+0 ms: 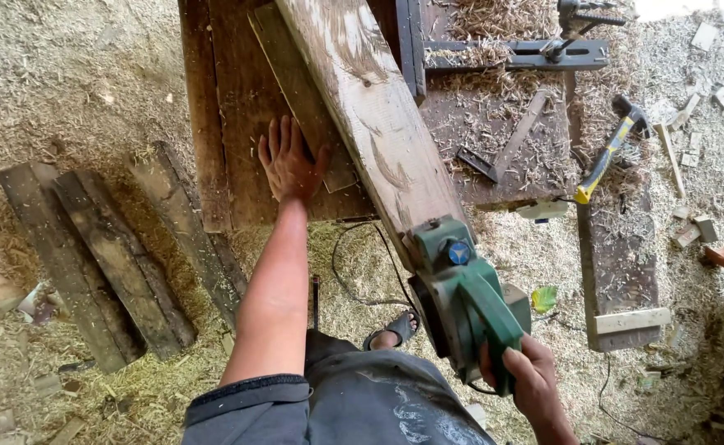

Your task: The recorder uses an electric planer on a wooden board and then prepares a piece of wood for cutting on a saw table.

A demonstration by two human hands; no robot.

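1. Your right hand (pixel 535 383) is wrapped tight around the handle of the green planer (pixel 465 301); keep it flat on the near end of the plank (pixel 374 115).
2. Your left hand (pixel 289 161) lies open, fingers spread, against the plank's edge on the workbench (pixel 238 124); keep pressing there to steady it.

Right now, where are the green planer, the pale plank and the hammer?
green planer (pixel 467 288): head view, on its body.
pale plank (pixel 370 107): head view, on its planed top face.
hammer (pixel 611 148): head view, on its yellow-and-black handle.
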